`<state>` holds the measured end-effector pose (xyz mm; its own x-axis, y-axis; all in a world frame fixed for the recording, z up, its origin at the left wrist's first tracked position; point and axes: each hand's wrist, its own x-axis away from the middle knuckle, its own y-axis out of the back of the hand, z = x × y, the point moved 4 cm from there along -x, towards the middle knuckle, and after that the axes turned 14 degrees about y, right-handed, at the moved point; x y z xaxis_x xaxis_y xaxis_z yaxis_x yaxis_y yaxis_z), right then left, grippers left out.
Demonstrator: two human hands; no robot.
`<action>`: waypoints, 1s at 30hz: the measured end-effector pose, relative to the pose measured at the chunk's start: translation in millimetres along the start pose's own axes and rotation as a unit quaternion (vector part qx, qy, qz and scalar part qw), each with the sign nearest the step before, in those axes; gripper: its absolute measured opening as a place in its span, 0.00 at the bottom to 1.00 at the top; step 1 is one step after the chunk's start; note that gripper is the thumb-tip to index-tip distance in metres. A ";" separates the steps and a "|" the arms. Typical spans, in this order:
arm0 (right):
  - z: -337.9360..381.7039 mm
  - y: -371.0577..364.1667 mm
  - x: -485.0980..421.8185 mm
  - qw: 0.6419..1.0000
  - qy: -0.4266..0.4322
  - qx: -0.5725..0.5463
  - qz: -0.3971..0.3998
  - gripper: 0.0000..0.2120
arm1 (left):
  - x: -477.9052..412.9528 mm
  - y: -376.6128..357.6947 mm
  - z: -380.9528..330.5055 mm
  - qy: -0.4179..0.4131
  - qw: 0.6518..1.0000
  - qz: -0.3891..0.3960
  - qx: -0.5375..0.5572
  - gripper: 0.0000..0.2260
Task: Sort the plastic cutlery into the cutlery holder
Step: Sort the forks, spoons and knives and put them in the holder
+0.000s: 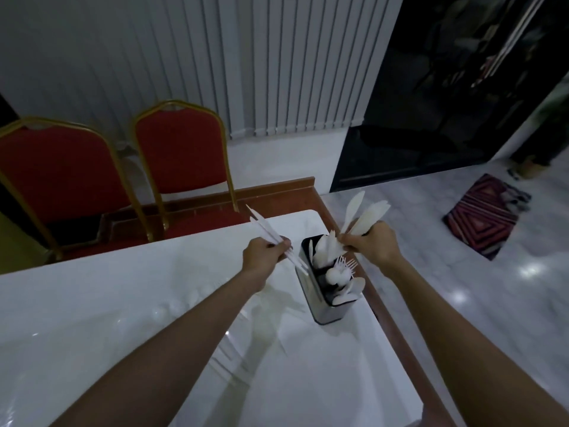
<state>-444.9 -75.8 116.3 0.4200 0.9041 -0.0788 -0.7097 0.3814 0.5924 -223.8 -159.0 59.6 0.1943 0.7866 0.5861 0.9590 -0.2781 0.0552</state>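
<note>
Near the right edge of the white table [154,303] stands the cutlery holder [326,314], already loaded with forks [343,265], spoons [348,292] and other white pieces. The left hand [263,255] grips a bundle of thin pieces [264,224] beside the holder. The right hand [374,245] grips broad-ended pieces [363,214] above its far end. Judged status: mostly done, with both handfuls left to insert.

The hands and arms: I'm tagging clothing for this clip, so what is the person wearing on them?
The left forearm and right forearm are bare to the frame's edge, no sleeves. The left hand and right hand have no gloves, and neither wrist carries a watch or band. Rings cannot be told.
</note>
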 end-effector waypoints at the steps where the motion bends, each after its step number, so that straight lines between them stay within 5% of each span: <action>1: -8.7 -0.1 -3.0 1.000 0.000 0.020 -0.002 0.07 | -0.6 -8.5 3.3 0.000 1.000 -0.001 -0.013 0.04; 20: -49.9 -31.8 -28.9 0.990 0.121 0.060 0.047 0.09 | -13.6 -67.6 8.7 -0.138 0.951 -0.143 -0.236 0.15; 25: -50.5 -37.3 -32.8 0.972 0.154 0.104 0.145 0.11 | -17.5 -83.6 8.5 -0.155 0.931 -0.098 -0.314 0.07; 30: -53.2 -45.0 -42.8 0.975 0.112 0.121 0.152 0.14 | -18.9 -83.7 6.3 -0.162 0.927 -0.056 -0.332 0.09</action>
<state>-461.0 -121.4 50.3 0.0583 0.9979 -0.0278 -0.6171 0.0580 0.7847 -306.4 -147.1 38.8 0.2569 0.9254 0.2788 0.6586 -0.3788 0.6502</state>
